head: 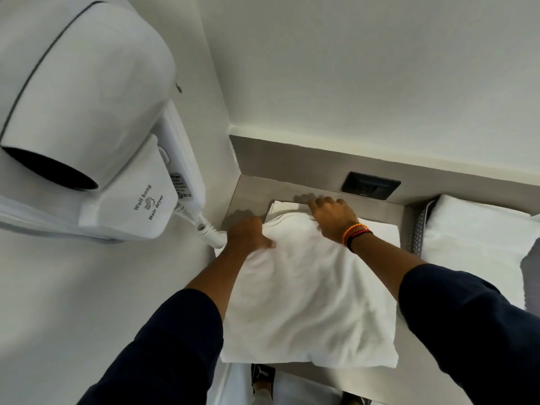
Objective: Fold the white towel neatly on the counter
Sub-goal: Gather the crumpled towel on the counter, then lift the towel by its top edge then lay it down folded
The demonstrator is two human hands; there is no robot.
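The white towel point(306, 290) lies doubled over on the grey counter point(251, 190), reaching from the back wall to the front edge, where it hangs slightly over. My left hand point(248, 233) pinches the towel's far left corner. My right hand point(333, 217), with red and orange bands on the wrist, grips the far edge near the middle. Both hands hold the upper layer down on a lower white layer point(380, 229) that shows at the back and right.
A wall-hung hair dryer point(87, 127) juts out at the left, its cord point(207, 230) close to my left hand. A black socket point(370, 185) sits in the backsplash. A white pillow-like bundle point(473, 238) lies at the right beside a perforated metal divider point(418, 235).
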